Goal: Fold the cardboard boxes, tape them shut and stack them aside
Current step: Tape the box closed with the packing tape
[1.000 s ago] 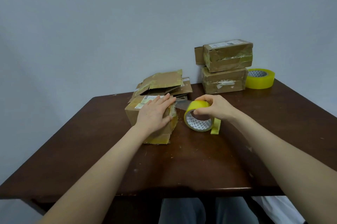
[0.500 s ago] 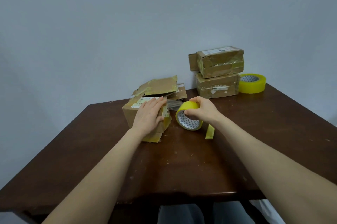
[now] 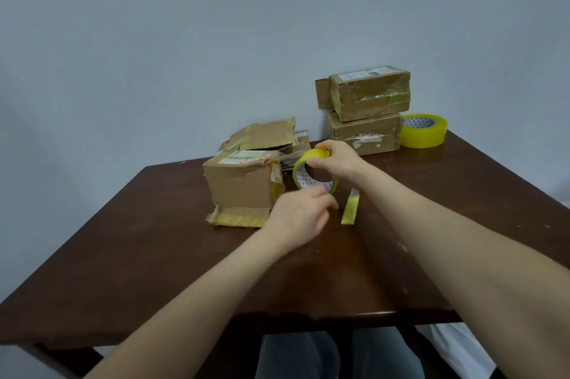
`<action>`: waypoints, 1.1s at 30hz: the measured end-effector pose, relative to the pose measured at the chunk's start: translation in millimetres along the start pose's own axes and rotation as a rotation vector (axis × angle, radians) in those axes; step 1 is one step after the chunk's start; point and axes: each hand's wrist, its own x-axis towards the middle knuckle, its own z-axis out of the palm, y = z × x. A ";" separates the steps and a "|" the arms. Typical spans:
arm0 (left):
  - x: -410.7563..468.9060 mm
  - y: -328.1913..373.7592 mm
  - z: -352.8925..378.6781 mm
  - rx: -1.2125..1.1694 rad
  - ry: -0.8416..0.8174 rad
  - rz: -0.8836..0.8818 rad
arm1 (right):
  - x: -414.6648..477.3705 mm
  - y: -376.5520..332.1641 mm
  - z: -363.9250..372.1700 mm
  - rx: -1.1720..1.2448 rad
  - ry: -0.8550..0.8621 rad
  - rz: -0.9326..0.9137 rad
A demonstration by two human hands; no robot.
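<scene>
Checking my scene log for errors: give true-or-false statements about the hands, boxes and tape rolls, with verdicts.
1. The right hand grips a yellow tape roll. True.
2. The left hand rests on the brown cardboard box. False: it is off the box, near the roll.
3. Two taped brown cardboard boxes stand stacked at the back. True.
4. A second yellow tape roll lies atop that stack. False: it lies on the dark wooden table, right of it.
</scene>
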 end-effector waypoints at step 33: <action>-21.0 -50.4 -68.2 -0.076 0.088 -0.777 | -14.1 5.2 2.8 -0.035 0.005 0.089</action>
